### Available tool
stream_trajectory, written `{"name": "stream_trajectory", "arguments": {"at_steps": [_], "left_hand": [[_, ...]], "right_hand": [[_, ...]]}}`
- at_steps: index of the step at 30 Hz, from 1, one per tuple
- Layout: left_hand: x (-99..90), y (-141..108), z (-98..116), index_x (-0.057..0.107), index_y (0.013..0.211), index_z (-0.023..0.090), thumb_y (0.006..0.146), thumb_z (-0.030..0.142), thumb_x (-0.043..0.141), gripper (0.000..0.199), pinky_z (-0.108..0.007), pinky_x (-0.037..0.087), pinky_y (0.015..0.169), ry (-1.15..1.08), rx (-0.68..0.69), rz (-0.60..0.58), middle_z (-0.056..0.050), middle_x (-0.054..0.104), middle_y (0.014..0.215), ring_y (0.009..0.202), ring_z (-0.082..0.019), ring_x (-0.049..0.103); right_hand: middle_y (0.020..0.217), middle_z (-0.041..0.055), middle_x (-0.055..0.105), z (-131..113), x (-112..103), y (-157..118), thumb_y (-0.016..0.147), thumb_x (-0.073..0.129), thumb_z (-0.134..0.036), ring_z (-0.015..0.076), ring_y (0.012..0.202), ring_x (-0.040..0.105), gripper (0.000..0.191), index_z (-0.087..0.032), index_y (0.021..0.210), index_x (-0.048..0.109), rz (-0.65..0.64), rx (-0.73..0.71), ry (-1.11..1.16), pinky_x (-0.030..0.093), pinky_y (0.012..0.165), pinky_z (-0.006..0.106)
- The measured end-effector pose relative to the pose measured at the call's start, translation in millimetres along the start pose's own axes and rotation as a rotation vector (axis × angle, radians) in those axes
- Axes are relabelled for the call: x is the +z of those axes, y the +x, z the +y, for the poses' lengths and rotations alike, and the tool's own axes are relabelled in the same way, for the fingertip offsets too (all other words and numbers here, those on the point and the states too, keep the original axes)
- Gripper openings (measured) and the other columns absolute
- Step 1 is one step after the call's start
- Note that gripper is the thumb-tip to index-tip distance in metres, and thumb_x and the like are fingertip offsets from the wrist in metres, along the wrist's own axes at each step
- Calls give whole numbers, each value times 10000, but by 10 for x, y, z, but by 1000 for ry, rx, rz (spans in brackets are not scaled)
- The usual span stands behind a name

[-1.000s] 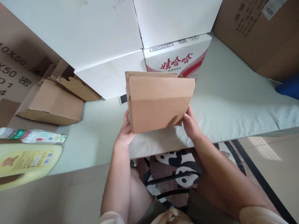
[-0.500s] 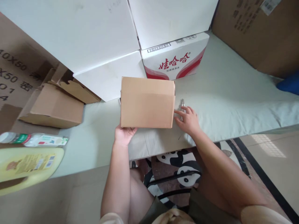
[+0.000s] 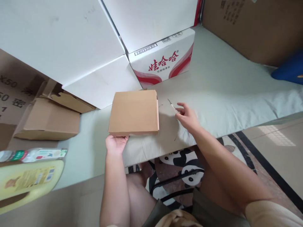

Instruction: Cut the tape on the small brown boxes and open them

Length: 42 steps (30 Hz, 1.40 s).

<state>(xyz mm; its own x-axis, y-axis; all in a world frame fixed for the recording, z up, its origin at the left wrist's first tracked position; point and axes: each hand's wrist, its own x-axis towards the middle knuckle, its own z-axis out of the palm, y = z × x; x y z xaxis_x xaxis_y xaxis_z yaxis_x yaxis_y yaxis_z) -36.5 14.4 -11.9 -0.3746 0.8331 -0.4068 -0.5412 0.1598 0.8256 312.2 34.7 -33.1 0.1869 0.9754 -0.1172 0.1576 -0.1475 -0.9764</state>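
Small cardboard box (image 3: 133,112): plain brown, held over the near part of the cloth-covered surface, left of the picture's centre; its broad face is turned up toward the viewer. Whether its underside touches the cloth cannot be told.
Left hand (image 3: 115,144): grasping the box from beneath at its near left edge, palm partly upward; most of the fingers are hidden under the cardboard.
Right hand (image 3: 187,117): to the right of the box and apart from it, fingers closed round a tool.
Slim pointed tool (image 3: 172,105): gripped near one end, its thin tip projecting from the fingers toward the far side of the surface; its exact kind is too small to tell.
Pale green cloth (image 3: 220,97): spread over the surface, wrinkled along the near edge.
White carton with red lettering (image 3: 163,64): beyond the box and the tool, next to plain white boxes (image 3: 94,85).
Open cardboard box (image 3: 48,118): left of the plain white boxes, before a large printed carton (image 3: 14,91).
Clear bottle (image 3: 35,154): lying at the left, just beside a yellow jug (image 3: 30,181).
Large brown carton (image 3: 255,28): at the far right, near a blue object (image 3: 290,67).
Panda-patterned covering (image 3: 191,176): below the surface, between the person's legs.
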Motion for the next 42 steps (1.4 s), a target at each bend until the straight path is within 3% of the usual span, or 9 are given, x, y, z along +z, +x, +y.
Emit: {"name": "stream_trajectory", "arguments": {"at_steps": [4,11,14,17,21,24,28,32,42], "left_hand": [[-78,48,-9,669,808,243,685,263,566,161,-259,529,594,148,127,84,-37,733,784,762,-205,686],[95,-93,-92,750,1037,231,826,482,560,378,-352,480,1098,319,767,103,-65,745,1217,1270,-249,625],[128,-96,-168,744,1061,220,739,456,724,401,-401,445,1147,481,764,15,-87,721,1270,1317,-285,605],[125,-33,-227,736,1013,203,698,443,750,396,-425,486,1076,494,748,65,-91,731,1180,1189,-286,656],[160,25,-252,741,985,195,724,404,685,339,-369,519,955,480,789,118,-71,729,1086,1052,-233,663],[203,35,-248,729,967,187,717,382,643,329,-343,520,887,475,795,118,-60,719,1039,995,-214,653],[231,55,-240,700,938,179,709,383,584,328,-341,517,838,488,802,135,-51,690,990,951,-207,638],[232,89,-242,679,896,178,680,363,573,303,-350,522,844,424,802,119,-45,674,961,959,-215,628],[188,102,-82,596,765,218,638,254,649,143,-446,465,1120,258,700,20,-21,739,1150,1245,-238,635]], "right_hand": [[982,47,762,-115,56,-79,765,577,-274,190,734,642,501,-252,1266,571,-57,91,133,511,642,329],[985,51,745,-254,154,-108,807,513,-196,183,749,640,505,-238,1300,613,-223,17,46,510,688,327],[913,63,737,-365,51,-121,855,482,-192,214,779,636,465,-227,1286,654,-287,-28,-257,465,697,327],[924,86,736,-450,-125,-178,910,446,-220,235,851,634,378,-200,1207,677,-375,-15,-494,417,706,313],[828,66,699,-474,-328,-328,958,419,-271,185,737,581,257,-193,920,661,-662,10,-593,369,647,292],[819,65,698,-471,-384,-415,961,408,-260,172,705,566,274,-195,869,659,-759,-15,-666,337,623,297],[1037,128,767,-495,-360,-430,988,392,-283,247,902,676,400,-209,1205,720,-733,-6,-808,372,667,312],[1204,138,770,-524,-323,-439,970,403,-220,305,1031,723,655,-338,1615,408,-705,-5,-908,444,712,336],[1232,160,772,-461,-300,-490,937,419,-189,345,1081,744,644,-315,1560,520,-811,-43,-914,520,750,381]]}}
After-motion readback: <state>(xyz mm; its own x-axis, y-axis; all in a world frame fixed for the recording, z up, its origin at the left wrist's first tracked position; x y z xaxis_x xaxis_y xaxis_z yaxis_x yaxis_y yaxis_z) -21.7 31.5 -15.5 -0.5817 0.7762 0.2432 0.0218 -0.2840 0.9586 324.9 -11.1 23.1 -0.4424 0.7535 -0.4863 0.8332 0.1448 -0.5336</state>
